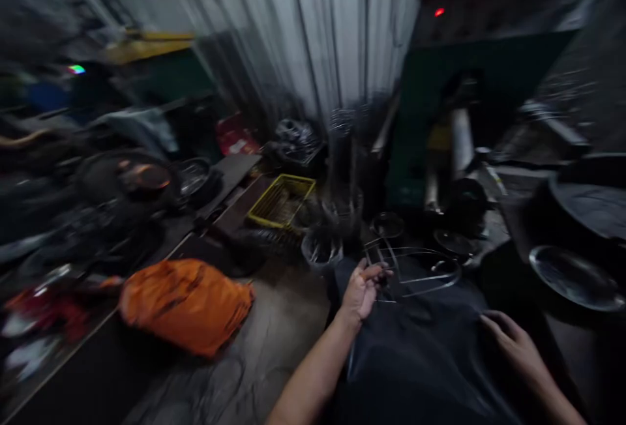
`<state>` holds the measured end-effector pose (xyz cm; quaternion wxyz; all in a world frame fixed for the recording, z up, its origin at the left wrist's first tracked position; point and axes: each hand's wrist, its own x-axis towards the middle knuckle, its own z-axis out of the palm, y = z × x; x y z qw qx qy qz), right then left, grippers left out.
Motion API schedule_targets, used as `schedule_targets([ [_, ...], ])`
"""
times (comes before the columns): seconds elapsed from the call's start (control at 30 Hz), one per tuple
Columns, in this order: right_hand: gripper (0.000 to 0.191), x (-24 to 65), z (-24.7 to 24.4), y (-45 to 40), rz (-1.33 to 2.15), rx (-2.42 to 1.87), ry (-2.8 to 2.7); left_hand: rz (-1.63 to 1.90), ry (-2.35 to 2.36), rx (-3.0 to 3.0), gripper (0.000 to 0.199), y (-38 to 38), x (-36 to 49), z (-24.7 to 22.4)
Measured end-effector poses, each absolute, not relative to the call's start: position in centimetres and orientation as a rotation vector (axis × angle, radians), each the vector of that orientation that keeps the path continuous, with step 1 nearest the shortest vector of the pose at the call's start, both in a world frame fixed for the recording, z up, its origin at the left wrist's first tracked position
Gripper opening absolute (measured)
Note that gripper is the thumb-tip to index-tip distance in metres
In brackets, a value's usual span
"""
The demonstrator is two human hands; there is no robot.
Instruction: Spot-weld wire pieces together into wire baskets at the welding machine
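My left hand (362, 293) is closed around a bent metal wire frame (425, 279), its thin loops reaching to the right above the dark cloth. Palm up, the fingers curl over one end of the wire, and part of that end is hidden by them. A black apron-like cloth (415, 360) covers my lap beneath the frame. On its right side rests my right hand (513, 341), fingers stretched out and nothing visible in them. Motion blur softens the fine detail.
To the left lies an orange bag (186, 304) on the floor. Ahead stand a yellow crate (282, 200) and a bucket (321, 249) with thin pieces inside. Green machinery (489, 79) rises at the right, near a round metal dish (574, 276). Corrugated sheeting (313, 27) closes the back.
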<state>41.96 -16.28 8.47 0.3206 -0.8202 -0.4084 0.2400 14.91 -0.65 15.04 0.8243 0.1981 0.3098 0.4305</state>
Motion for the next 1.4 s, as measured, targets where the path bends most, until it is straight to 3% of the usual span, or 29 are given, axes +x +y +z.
schedule_targets([
  [0.1, 0.039, 42.2, 9.2, -16.3, 0.735, -2.036, -0.913, 1.032, 0.728, 0.606, 0.065, -1.5, 15.7, 14.8],
  [0.2, 0.04, 41.5, 9.7, -15.3, 0.77, -1.958, -0.872, 1.009, 0.857, 0.721, 0.073, -2.1, 16.0, 14.3],
  [0.5, 0.035, 36.6, 8.8, -13.8, 1.047, -1.703, -0.781, 0.808, 0.83, 0.655, 0.048, -1.4, 13.9, 14.4],
  [0.67, 0.029, 34.4, 9.8, -13.3, 1.069, -1.535, -0.685, 0.849, 0.861, 0.83, 0.054, -1.9, 13.5, 13.1],
  [0.83, 0.028, 33.5, 12.3, -12.0, 1.042, -1.503, -0.71, 0.847, 0.881, 0.978, 0.047, -2.3, 14.4, 11.8],
  [1.07, 0.029, 34.1, 13.9, -8.4, 0.81, -1.575, -0.985, 0.823, 0.784, 0.873, 0.069, -2.1, 14.8, 12.1],
  [1.4, 0.033, 35.6, 15.4, -4.1, 0.742, -1.483, -0.996, 0.864, 0.833, 0.72, 0.058, 0.0, 17.3, 12.9],
])
